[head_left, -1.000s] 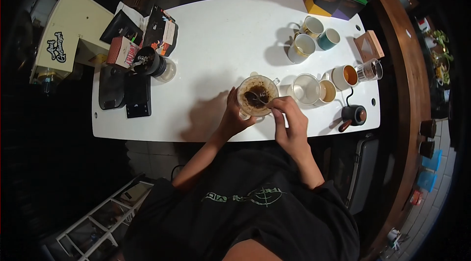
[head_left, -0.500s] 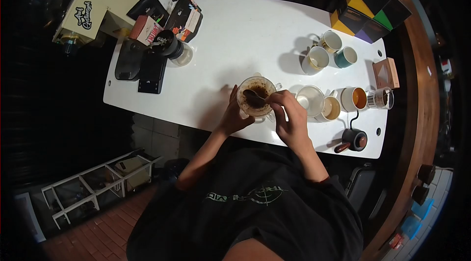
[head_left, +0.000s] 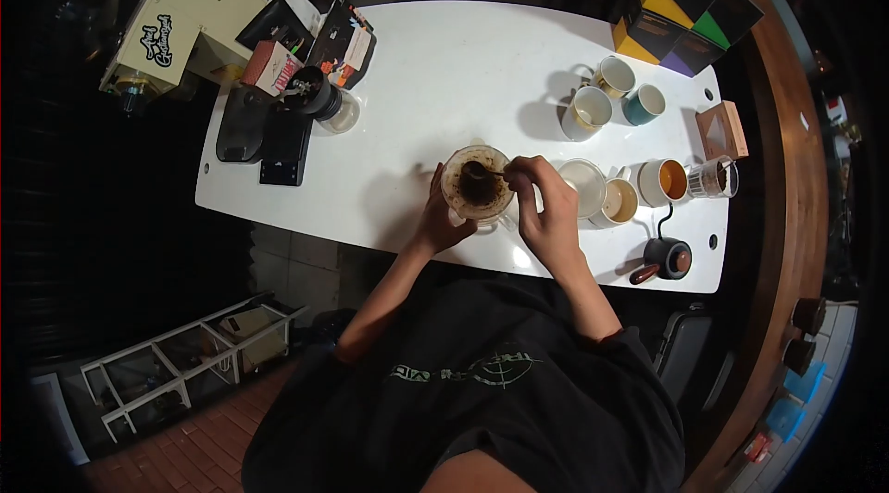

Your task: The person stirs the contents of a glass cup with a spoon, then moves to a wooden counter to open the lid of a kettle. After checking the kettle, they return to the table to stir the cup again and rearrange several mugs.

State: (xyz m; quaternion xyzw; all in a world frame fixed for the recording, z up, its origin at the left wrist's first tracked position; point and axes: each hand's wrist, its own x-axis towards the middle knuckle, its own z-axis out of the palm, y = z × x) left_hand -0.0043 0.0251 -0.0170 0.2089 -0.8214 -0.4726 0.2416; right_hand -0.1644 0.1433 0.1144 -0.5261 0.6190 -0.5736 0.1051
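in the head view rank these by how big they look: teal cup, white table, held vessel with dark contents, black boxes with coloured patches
1. White table
2. Black boxes with coloured patches
3. Held vessel
4. Teal cup, though nearness to the camera may enlarge the vessel

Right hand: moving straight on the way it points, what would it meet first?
Probably the rim of the clear round vessel with dark brown contents. The right hand holds a slim metal spoon reaching into it. From overhead, whether the hand would strike the rim or pass above is unclear.
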